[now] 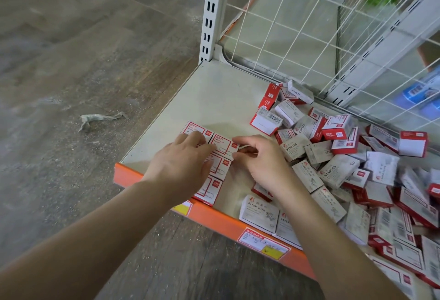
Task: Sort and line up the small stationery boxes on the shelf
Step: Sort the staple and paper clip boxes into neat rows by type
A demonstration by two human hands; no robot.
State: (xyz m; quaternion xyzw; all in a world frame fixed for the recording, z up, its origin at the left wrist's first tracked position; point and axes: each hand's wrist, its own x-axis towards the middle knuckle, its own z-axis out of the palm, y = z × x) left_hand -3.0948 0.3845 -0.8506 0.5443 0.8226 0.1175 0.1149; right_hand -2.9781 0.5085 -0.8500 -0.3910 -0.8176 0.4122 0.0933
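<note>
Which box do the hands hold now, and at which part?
The right hand pinches the right edge of a red-and-white paper clip box lying flat in the row. The left hand rests on the neighbouring boxes, gripping nothing visibly.

1. I read the paper-clip boxes (223, 147) as thin printed cardboard, white with red borders, slightly glossy.
2. The staples boxes (294, 148) look like duller, matt greyish card.
3. The shelf (209, 99) seems smooth painted metal, cream, with a glossy orange plastic price strip (214, 218).
4. The back grid (309, 25) is white coated wire.
5. The floor (83, 49) shows matt, wood-grain boards.
</note>
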